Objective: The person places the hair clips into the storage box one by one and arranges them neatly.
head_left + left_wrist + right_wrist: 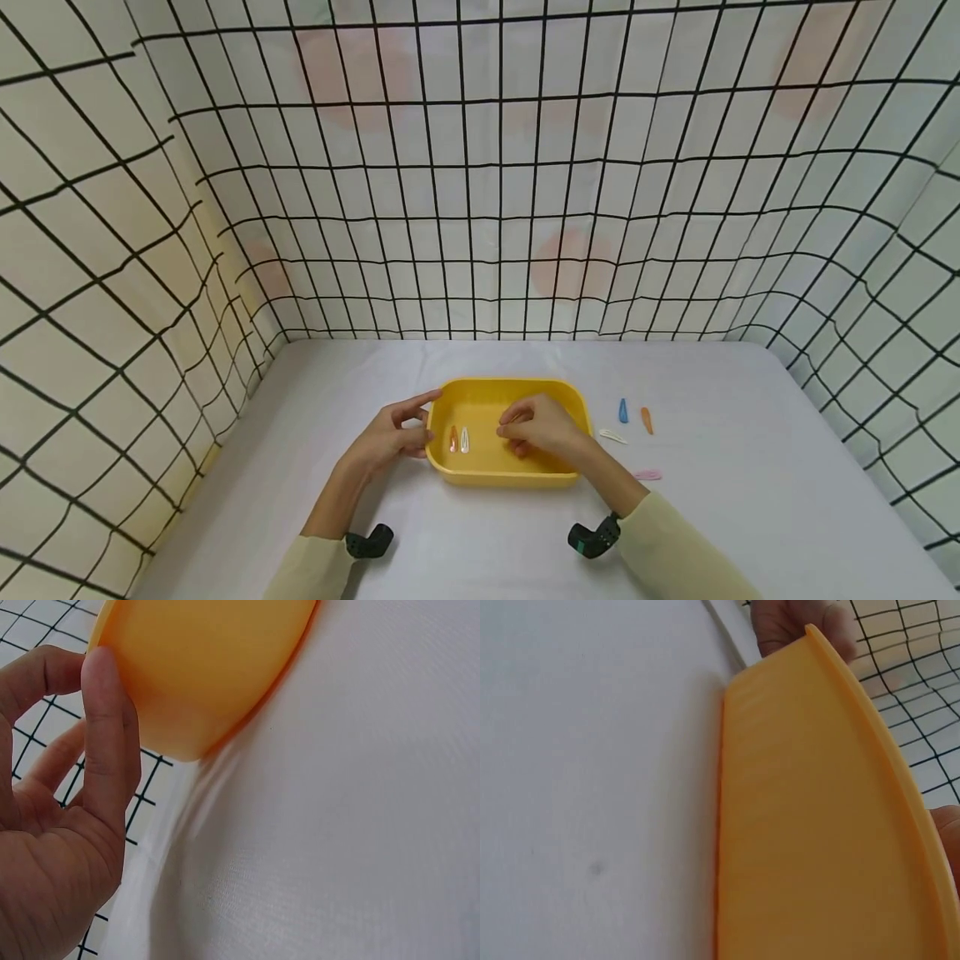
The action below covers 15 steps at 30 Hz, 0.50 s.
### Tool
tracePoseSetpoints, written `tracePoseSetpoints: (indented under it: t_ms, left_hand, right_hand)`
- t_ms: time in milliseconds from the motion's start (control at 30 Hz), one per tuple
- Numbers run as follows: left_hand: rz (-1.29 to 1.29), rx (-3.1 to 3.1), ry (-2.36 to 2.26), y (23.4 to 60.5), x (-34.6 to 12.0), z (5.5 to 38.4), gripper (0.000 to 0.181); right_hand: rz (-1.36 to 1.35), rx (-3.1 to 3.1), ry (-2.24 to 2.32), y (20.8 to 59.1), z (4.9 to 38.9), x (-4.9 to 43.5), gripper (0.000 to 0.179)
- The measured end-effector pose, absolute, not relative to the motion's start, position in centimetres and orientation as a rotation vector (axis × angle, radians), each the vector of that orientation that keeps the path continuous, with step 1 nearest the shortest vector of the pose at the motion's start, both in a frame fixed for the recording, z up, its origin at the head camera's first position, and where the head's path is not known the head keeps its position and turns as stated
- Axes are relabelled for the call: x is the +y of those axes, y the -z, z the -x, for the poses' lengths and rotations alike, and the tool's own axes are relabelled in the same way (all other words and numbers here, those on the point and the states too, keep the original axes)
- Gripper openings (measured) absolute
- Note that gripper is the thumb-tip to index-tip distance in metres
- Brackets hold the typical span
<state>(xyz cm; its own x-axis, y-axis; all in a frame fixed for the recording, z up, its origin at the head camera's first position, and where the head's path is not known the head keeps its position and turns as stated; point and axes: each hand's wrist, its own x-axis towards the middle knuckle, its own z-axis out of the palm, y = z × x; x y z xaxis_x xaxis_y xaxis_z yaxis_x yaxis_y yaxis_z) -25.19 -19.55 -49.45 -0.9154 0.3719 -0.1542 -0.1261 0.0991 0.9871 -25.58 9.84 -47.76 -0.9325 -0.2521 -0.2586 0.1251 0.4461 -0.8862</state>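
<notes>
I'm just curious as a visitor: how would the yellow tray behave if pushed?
The yellow tray would probably slide rather than tip, being low and wide. Its thin walls suggest light plastic; its smoothly held shape hints at stiffness.

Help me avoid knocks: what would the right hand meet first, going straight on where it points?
The right hand would probably meet the pale hair clip in the yellow tray; depth is unclear, so it may pass above.

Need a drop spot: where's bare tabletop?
Bare: white tabletop right of the outer orange hair clip; between yellow tray and black grid; before the tray, between forearms. Crowded: beside tray's right end, four loose hair clips and right forearm.
</notes>
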Motion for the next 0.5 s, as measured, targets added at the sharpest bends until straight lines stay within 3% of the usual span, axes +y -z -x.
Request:
tracePoseSetpoints:
  t_ms: [500]
  left_hand:
    - [-0.236,2.013,-1.871,49.6,-19.7,25.3,0.072]
  right_hand:
    - [0.182,2.387,1.559,44.4,25.6,15.8,0.027]
